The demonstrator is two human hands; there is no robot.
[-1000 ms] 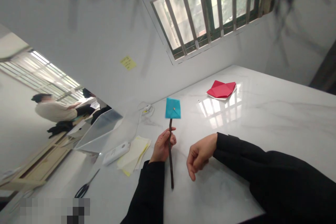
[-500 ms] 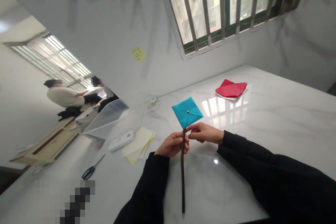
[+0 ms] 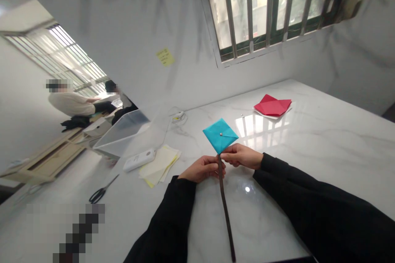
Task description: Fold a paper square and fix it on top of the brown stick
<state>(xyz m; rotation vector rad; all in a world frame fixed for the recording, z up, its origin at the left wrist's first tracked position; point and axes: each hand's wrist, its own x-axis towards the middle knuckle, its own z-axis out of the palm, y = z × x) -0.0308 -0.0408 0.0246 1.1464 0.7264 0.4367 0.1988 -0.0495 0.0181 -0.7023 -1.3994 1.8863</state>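
Observation:
A brown stick (image 3: 226,209) slants down toward the near edge, its upper end meeting a blue folded paper square (image 3: 218,128) with a small shiny bead at its centre. My left hand (image 3: 204,168) is closed round the stick's upper part, thumb in front. My right hand (image 3: 242,156) pinches with thumb and index finger at the stick's top, just under the paper's lower corner. Part of its index finger is hidden behind the blue paper.
Red paper sheets (image 3: 273,106) lie on the white table (image 3: 333,152) at the far right. To the left are scissors (image 3: 101,190), pale yellow sheets (image 3: 161,165), a white device (image 3: 140,160) and a clear bin (image 3: 120,133). Two people sit in the left background.
The stick's lower end has swung right and nearer. My right hand's fingers have come in against the stick's top, where before the index finger pointed at it. The view has shifted slightly.

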